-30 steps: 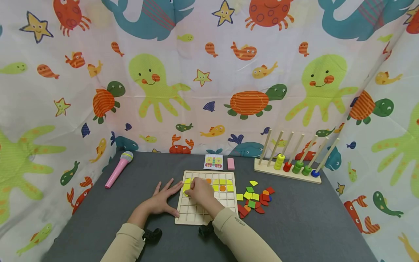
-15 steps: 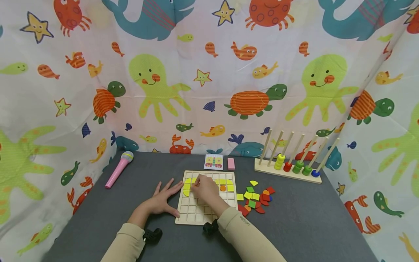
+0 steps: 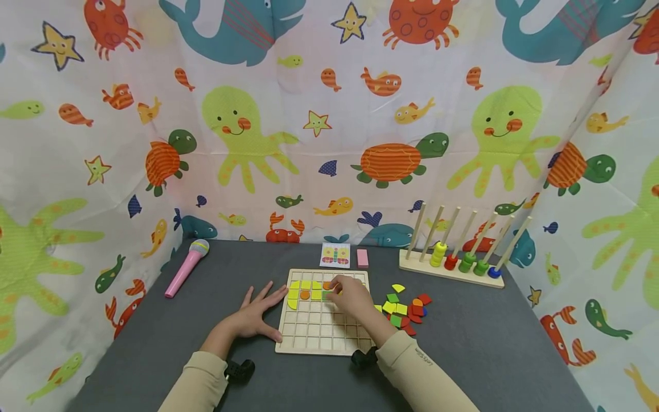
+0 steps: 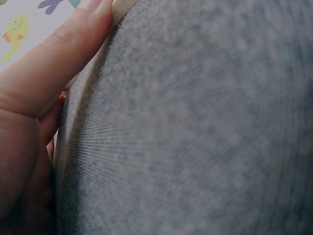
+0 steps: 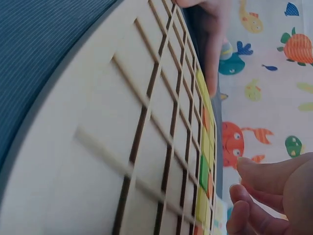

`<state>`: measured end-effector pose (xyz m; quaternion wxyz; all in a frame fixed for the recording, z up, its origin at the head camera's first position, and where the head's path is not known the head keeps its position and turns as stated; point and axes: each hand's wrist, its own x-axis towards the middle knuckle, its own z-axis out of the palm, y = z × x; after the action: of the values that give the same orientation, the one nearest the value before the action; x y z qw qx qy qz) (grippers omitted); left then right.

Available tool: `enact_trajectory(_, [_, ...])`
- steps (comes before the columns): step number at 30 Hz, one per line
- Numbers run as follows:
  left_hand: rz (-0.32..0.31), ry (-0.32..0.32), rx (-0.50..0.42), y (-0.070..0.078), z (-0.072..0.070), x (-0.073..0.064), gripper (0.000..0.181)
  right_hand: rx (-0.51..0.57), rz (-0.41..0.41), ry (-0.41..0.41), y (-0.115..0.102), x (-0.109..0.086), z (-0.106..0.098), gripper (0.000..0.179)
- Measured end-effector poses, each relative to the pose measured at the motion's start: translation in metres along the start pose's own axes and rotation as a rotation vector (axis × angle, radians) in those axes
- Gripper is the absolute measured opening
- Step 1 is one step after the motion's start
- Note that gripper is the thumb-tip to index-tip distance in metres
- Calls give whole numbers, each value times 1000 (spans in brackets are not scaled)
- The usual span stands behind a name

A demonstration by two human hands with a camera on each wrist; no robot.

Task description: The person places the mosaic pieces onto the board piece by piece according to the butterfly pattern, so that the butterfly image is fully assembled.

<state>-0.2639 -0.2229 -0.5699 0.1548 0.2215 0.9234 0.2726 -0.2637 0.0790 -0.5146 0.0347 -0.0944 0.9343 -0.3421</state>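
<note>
My left hand lies with spread fingers at the left edge of a wooden grid board, thumb by its lower corner. In the left wrist view its thumb meets the board's rim. Over the upper right of the board is my right hand, its loosely bent fingers showing nothing between them in the right wrist view. Rows of yellow pieces fill upper squares, with an orange disc and a green square among them. The right hand hides some pieces on that side.
Loose yellow, red, green, orange and blue pieces lie right of the board. A butterfly pattern card and a pink block are behind it. A pink microphone lies left; a peg abacus stands at the back right.
My right hand has moved rightward across the board, uncovering yellow pieces, the orange disc and the green square. My left hand has stayed in place.
</note>
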Motion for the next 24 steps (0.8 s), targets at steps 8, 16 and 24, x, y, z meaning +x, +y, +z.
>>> enact_trajectory(8, [-1,4,-2,3,1,-1,123,-5,-12,36,25,-18,-23,14])
enact_trajectory(16, [1,7,2,-1,1,1,124,-81,58,-33,50,-33,-41,26])
enact_trajectory(24, [7,14,-10,-1,1,-1,125,-169,135,-58,72,-41,-46,33])
